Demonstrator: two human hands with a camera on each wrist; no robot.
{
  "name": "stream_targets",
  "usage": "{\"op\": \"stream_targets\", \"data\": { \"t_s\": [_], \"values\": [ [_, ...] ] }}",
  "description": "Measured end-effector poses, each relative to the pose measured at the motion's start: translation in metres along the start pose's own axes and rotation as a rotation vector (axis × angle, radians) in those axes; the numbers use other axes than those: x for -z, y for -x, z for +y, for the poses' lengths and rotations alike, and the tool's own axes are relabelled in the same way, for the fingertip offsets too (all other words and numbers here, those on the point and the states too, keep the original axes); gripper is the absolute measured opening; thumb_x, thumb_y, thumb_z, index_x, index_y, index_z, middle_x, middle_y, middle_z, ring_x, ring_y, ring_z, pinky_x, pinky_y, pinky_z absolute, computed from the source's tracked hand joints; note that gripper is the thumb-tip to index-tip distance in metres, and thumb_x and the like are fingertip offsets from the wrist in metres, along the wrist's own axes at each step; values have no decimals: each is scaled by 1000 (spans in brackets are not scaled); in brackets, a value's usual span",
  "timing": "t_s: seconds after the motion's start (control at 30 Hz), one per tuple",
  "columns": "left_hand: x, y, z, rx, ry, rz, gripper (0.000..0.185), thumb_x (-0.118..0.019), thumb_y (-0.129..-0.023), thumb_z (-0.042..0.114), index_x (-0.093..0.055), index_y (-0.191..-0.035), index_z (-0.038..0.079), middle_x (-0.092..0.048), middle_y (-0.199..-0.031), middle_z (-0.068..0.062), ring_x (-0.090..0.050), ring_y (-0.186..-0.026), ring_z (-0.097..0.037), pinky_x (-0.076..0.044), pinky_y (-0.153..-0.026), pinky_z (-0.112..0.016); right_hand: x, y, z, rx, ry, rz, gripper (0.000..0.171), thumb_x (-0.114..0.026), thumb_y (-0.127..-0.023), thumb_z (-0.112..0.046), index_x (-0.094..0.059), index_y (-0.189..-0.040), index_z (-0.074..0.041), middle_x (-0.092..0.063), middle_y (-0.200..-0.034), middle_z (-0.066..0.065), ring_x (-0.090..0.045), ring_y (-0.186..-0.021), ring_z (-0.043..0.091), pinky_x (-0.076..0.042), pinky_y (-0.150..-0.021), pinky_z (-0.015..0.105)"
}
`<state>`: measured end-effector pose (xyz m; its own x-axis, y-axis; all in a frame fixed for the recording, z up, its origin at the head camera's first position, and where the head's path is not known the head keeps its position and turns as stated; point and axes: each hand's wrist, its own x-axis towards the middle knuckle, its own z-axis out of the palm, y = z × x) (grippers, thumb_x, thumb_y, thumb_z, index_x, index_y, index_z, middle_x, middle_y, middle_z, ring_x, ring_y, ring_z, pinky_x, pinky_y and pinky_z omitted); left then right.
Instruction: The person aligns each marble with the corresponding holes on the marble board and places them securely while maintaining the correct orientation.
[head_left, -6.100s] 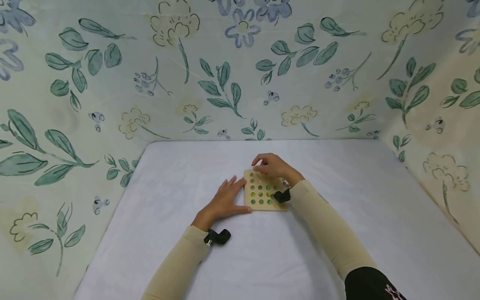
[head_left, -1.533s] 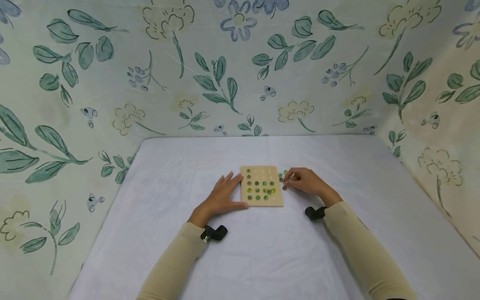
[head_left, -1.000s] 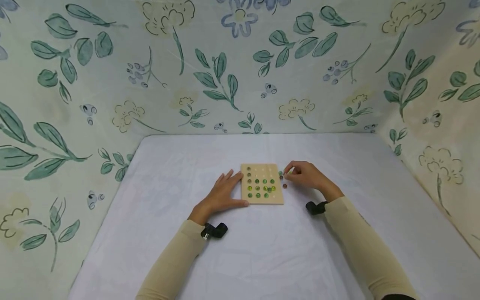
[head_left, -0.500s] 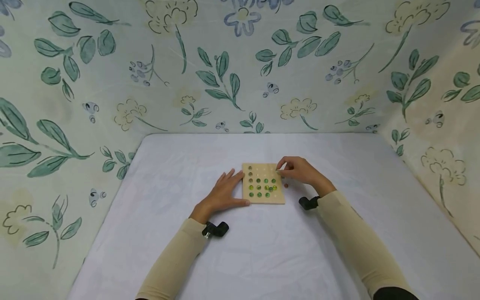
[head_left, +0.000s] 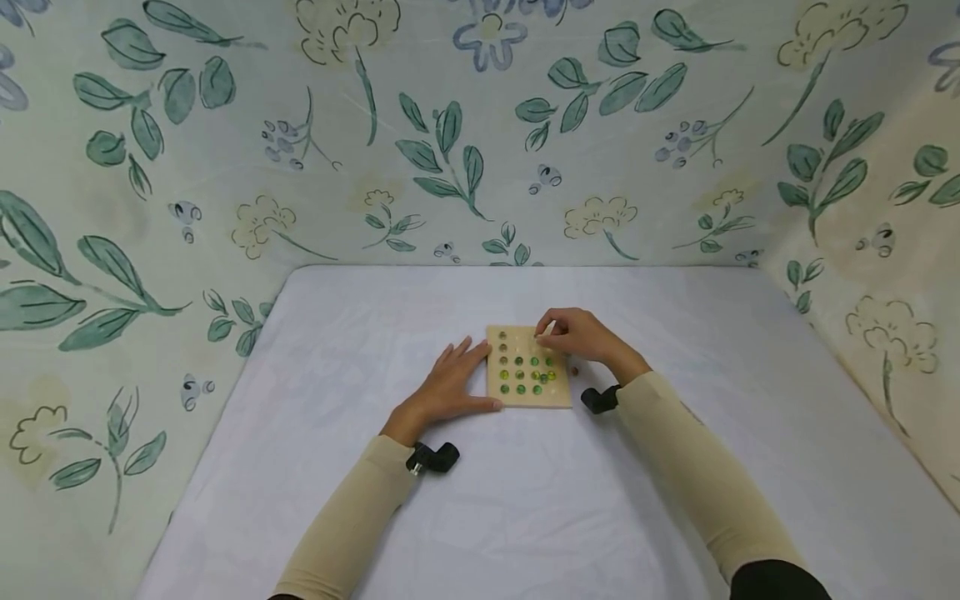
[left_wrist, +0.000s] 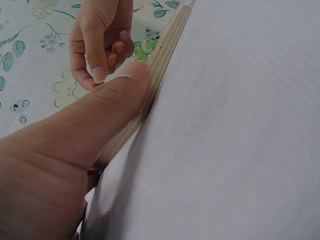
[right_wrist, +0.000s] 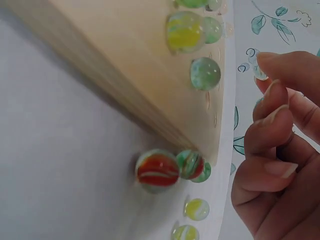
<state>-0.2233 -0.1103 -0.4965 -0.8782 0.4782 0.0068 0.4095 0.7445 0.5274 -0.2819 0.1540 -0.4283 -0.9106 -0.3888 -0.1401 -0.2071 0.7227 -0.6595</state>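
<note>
Soft, even light fills every view, with only faint shadows. Both wrist views blur up close; the head view bows at its edges.

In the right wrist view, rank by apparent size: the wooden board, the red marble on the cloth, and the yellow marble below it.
1. wooden board, largest by far.
2. red marble.
3. yellow marble, smallest; it lies farther from the camera, so true sizes may match.

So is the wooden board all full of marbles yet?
Not yet. The wooden board has empty holes in its far row, and loose marbles lie beside it.
</note>
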Motion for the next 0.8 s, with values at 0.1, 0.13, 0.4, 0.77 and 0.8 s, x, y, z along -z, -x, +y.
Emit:
{"op": "stream_targets", "data": {
  "t_s": [0.1, 0.13, 0.4, 0.77, 0.8],
  "values": [
    [1, 0, 1, 3, -4, -4, 107, -68, -73, 70, -22, -155, 19, -24, -158, 4, -3, -148, -15, 5, -119, -34, -3, -4, -1, -3, -6, -18, 15, -68, -91, -24, -66, -103, -16, -56, -78, 7, -52, -68, 21, -46, -55, 28],
    [1, 0, 1, 5, -5, -7, 107, -68, -73, 70, -22, -155, 19, -24, -158, 4, -3, -148, -15, 5, -119, -34, -4, -6, -2, -5, -8, -27, 16, -67, -91, -25, -65, -104, -15, -56, -79, 7, -52, -68, 21, -46, -55, 28],
    [1, 1, 2, 4, 0, -19, 106, -68, -74, 70, -22, -155, 19, -23, -158, 5, -3, -148, -16, 6, -119, -34, -11, -13, -5, -5, -10, -71, 17, -67, -92, -24, -65, -105, -13, -58, -80, 7, -53, -69, 20, -46, -57, 27],
    [1, 2, 3, -11, -2, -16, 105, -68, -75, 68, -22, -155, 17, -24, -158, 4, -4, -148, -17, 5, -119, -35, -17, -17, -6, -13, -4, -125, 15, -67, -91, -22, -66, -104, -15, -60, -80, 5, -54, -67, 19, -46, -56, 26],
    [1, 2, 3, -11, -1, -17, 105, -68, -75, 68, -22, -155, 18, -24, -158, 4, -4, -148, -17, 5, -119, -35, -18, -18, -6, -15, -5, -132, 15, -67, -91, -22, -66, -104, -15, -60, -79, 5, -54, -67, 19, -46, -56, 26]
  ]
}}
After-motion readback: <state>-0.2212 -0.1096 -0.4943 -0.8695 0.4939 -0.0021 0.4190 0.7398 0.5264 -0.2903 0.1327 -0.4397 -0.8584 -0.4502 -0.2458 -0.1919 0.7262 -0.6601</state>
